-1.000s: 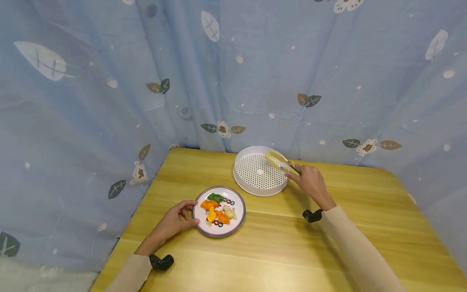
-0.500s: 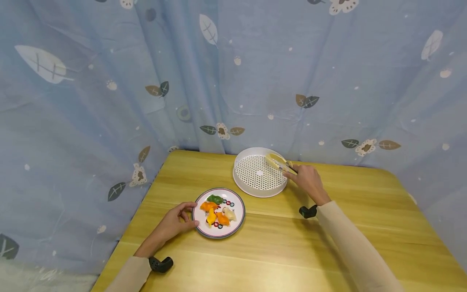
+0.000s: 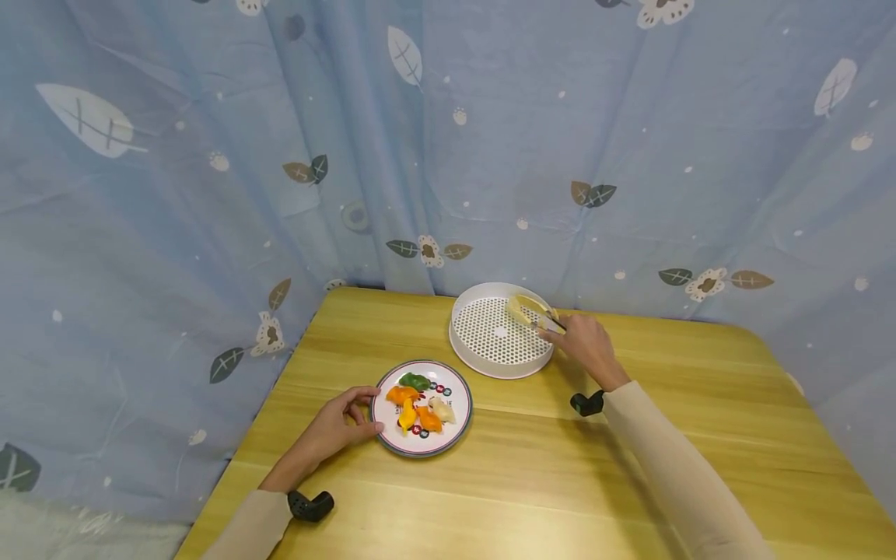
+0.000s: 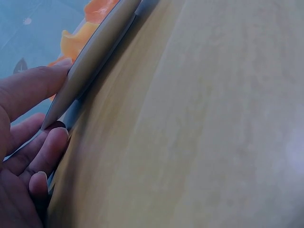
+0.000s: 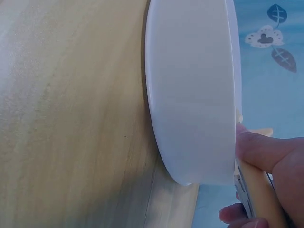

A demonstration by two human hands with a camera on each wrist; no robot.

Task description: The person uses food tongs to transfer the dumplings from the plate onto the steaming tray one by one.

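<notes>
A round plate (image 3: 458,395) with a dark rim bears several dumpling-shaped pieces: green (image 3: 416,381), orange (image 3: 402,395), yellow (image 3: 407,415) and whitish (image 3: 441,409). My left hand (image 3: 334,424) grips its left edge; in the left wrist view the thumb lies on top and fingers are under the plate's rim (image 4: 95,57). My right hand (image 3: 589,344) holds tongs (image 5: 260,194) with yellowish ends, reaching over the right wall of a white perforated steamer basket (image 3: 483,364). Whether the tongs' tips hold anything, I cannot tell; the basket wall hides them in the right wrist view.
Both plate and basket stand on a wooden table (image 3: 532,482), the basket near its back edge. Behind the table hangs a blue curtain (image 3: 504,140) with leaf prints. Black wrist cameras (image 3: 311,507) sit on both forearms.
My right hand and the tongs have shifted slightly left over the basket. The left hand and the plate stay in place.
</notes>
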